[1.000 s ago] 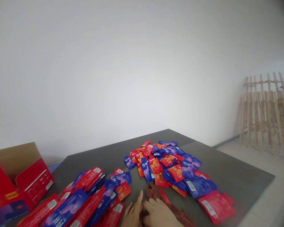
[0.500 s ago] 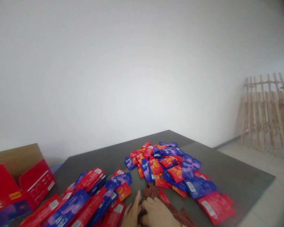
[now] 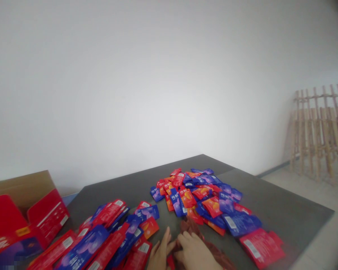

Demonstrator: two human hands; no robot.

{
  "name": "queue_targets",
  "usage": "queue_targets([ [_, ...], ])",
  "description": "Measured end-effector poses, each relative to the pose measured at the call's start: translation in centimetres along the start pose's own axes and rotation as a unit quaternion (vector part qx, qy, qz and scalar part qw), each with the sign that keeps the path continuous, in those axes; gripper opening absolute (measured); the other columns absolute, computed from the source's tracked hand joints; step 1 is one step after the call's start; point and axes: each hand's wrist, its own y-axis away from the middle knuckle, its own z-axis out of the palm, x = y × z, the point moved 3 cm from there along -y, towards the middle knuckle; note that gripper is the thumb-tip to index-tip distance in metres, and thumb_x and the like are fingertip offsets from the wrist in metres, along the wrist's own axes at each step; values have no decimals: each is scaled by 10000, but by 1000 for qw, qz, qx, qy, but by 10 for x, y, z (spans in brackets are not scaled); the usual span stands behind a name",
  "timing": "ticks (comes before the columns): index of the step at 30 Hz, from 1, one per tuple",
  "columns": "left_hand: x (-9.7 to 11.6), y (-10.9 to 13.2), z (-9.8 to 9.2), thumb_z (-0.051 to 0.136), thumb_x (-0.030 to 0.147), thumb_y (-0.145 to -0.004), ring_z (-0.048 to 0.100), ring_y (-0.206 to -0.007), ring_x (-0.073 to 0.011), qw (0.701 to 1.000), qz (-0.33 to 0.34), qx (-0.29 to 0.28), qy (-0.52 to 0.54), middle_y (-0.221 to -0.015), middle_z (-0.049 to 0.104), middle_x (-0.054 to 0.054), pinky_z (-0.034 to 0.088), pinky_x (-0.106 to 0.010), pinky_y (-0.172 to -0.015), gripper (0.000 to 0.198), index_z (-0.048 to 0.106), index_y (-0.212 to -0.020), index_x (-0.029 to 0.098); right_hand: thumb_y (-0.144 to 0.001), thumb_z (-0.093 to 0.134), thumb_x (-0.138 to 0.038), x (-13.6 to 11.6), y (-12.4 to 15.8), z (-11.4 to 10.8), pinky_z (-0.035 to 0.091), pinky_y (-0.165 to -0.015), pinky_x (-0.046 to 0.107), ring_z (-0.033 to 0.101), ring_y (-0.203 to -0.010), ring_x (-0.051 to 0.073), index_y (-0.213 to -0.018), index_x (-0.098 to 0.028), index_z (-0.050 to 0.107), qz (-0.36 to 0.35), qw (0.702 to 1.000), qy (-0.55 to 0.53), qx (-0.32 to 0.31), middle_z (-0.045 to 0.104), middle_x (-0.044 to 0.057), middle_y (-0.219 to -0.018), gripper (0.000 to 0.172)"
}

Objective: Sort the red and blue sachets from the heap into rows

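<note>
At the bottom middle, my left hand has its index finger stretched forward and its thumb apart, pointing toward the other hand. Close beside it, my right hand bends its fingers over a crumpled brown cloth, which also shows along the right side of that hand. Between the two hands a strip of a red packet shows low down; most of it is hidden. Nearest to the left hand lie an orange packet and a red packet with a white label.
A pile of small red, orange and blue packets covers the middle of the dark table. More packets overlap at the left, beside an open red and blue carton. Wooden racks lean by the white wall at the right.
The red packet seen just right of my right hand no longer shows there; a red strip now shows between my hands. The whole view has shifted slightly.
</note>
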Motion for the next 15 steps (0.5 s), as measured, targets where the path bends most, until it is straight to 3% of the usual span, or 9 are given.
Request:
queue_targets([
  [3, -1, 0, 2, 492, 46, -616, 437, -1389, -246, 1000, -2, 15, -9, -1481, 507, -40, 346, -467, -1142, 1063, 115, -1586, 262, -878, 658, -343, -9, -8, 4, 444, -784, 350, 573, -973, 261, -907, -258, 756, -50, 999, -8, -10, 670, 62, -1016, 133],
  [6, 3, 1, 0, 467, 24, -659, 435, -1390, -241, 999, -22, 9, -29, -1515, 459, -43, 340, -451, -1144, 972, 230, -1571, 260, -873, 667, -341, -7, -5, 0, 455, -785, 357, 575, -975, 260, -932, -276, 757, -44, 999, -21, -7, 667, 57, -1031, 126],
  [12, 14, 3, -9, 459, 5, -625, 423, -1399, -228, 1000, -27, 3, -3, -1405, 585, -57, 330, -419, -1142, 982, 254, -1566, 195, -831, 612, -197, 31, 17, -20, 442, -875, 420, 575, -1048, 293, -968, -234, 752, 118, 992, -41, -6, 665, 85, -1081, 199],
  [15, 18, 4, -11, 453, 9, -637, 429, -1396, -228, 1000, -30, 2, -10, -1426, 564, -60, 320, -419, -1145, 929, 337, -1540, 194, -799, 588, -139, 48, 23, -27, 416, -939, 423, 564, -1097, 297, -993, -206, 754, 182, 982, -48, 6, 666, 103, -1129, 263],
])
